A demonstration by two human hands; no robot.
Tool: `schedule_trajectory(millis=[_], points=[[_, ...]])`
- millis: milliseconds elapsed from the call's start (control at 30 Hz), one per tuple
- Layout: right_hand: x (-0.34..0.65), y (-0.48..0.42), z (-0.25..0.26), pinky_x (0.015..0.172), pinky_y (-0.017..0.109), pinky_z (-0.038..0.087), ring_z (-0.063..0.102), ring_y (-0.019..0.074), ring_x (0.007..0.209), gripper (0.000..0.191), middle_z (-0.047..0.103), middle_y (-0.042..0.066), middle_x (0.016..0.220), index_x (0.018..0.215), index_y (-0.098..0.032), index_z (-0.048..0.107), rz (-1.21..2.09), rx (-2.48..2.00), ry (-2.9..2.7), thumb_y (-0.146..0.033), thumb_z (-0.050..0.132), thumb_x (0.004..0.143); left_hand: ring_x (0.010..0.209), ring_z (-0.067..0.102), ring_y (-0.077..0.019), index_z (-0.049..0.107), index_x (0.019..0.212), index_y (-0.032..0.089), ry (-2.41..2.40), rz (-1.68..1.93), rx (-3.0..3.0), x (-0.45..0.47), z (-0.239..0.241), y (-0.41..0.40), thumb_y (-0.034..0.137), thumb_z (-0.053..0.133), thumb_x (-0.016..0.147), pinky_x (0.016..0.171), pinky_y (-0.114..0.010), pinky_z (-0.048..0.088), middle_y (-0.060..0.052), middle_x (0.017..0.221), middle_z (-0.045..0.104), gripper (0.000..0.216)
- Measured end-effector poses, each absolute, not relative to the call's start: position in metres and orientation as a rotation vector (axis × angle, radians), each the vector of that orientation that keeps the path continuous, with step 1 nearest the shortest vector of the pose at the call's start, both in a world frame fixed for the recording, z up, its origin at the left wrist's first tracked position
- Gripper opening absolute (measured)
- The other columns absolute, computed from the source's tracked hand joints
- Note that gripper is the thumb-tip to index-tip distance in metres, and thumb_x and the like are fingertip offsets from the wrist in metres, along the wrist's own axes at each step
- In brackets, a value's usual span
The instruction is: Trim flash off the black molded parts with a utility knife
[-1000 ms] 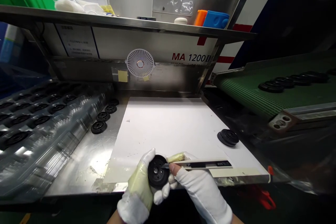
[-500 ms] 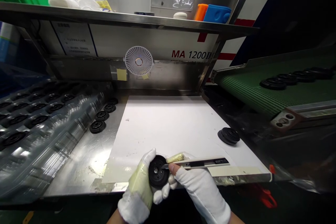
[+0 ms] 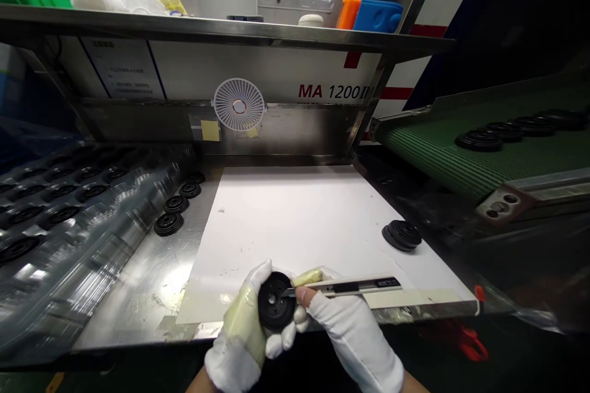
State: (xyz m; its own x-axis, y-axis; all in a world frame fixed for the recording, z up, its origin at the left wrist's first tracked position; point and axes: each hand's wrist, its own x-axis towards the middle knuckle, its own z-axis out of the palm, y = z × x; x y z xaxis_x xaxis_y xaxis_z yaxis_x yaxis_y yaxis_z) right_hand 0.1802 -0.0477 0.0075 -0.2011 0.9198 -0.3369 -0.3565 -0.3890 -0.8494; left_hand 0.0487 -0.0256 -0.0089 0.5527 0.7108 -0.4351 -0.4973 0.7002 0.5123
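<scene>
A round black wheel-like part (image 3: 275, 313) with a small centre hole sits in my left hand (image 3: 244, 328), which wears a white glove with a yellowish palm. My left fingers wrap around its rim and underside. My right hand (image 3: 353, 331), gloved in white with the thumb tip bare, grips a utility knife (image 3: 364, 284) with a pale body and dark slide. The blade points left and its tip is at the face of the black part, close to the hole. Both hands are over the front edge of the white sheet (image 3: 281, 221).
Several similar black parts (image 3: 168, 224) line the metal table at left, beside a clear plastic tray (image 3: 124, 230) holding more. Black parts (image 3: 402, 236) lie on the sheet's right. A green conveyor (image 3: 428, 153) carries several more. A fan (image 3: 239, 105) hangs below the shelf (image 3: 276, 38).
The whole view has shifted slightly. My hands, the black part and the knife keep nearly the same pose, with the blade tip still at the part's face.
</scene>
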Motion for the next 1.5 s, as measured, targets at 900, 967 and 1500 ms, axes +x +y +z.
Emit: schedule_trajectory(millis=[900,967,1500], points=[[0.176,-0.055,0.015,0.051,0.024,0.041,0.048,0.0095,0.053,0.024,0.052,-0.003,0.055,0.066,-0.019,0.062,1.427,-0.965,-0.474,-0.035,0.080,0.063,0.104,0.061,-0.0278,0.067,0.102,0.015,0.885,1.302,0.926,0.034,-0.031,-0.030,0.024,0.074,0.067,0.097,-0.038,0.045,-0.013,0.107,0.067,0.037],[0.172,-0.055,0.011,0.052,0.024,0.041,0.047,0.0090,0.052,0.026,0.050,-0.003,0.054,0.060,-0.018,0.061,1.422,-0.968,-0.520,-0.036,0.078,0.065,0.105,0.060,-0.0276,0.069,0.099,0.014,0.920,1.308,0.900,0.035,-0.027,-0.033,0.021,0.074,0.066,0.096,-0.036,0.046,-0.013,0.107,0.068,0.034],[0.170,-0.048,0.006,0.037,0.023,0.034,0.045,0.0092,0.031,0.041,0.054,0.000,0.036,0.055,-0.015,0.062,1.370,-1.104,-0.811,-0.051,0.080,0.055,0.098,0.062,-0.0224,0.067,0.096,0.021,0.839,1.290,0.909,0.033,-0.026,-0.046,0.030,0.072,0.072,0.089,-0.032,0.049,-0.007,0.100,0.069,0.027]])
